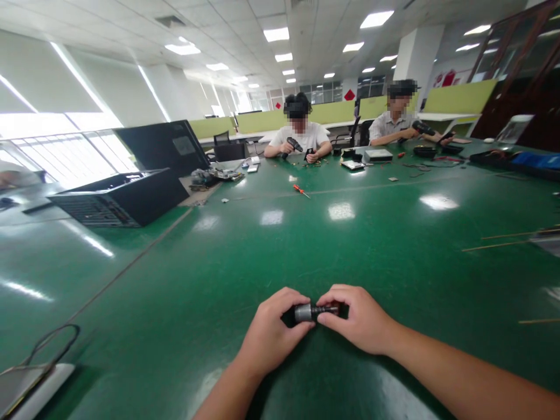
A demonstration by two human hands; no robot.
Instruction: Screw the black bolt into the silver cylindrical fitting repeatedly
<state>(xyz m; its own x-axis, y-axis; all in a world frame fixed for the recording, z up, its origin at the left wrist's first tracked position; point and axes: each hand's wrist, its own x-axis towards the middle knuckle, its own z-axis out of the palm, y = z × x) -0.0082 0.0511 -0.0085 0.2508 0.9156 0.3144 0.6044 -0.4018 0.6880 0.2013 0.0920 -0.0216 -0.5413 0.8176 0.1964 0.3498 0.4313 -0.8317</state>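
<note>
Low in the middle, my left hand (pixel 276 329) is closed round the left end of a short cylindrical part (pixel 303 312), silver with a dark end. A thinner, ribbed dark shaft runs out of it to the right. My right hand (pixel 356 318) pinches that shaft's far end between thumb and fingers, where something reddish-brown shows. The part lies level between both hands, just above the green table (pixel 245 251). Fingers hide both of its ends, and I cannot tell its exact kind.
An orange-handled screwdriver (pixel 301 191) lies farther up. At left stands an open black computer case (pixel 126 195) beside circuit boards (pixel 216 175). Two people (pixel 300 131) across the table hold power drills. A white-edged device (pixel 39 388) with a cable sits at lower left; thin sticks (pixel 499 246) lie right.
</note>
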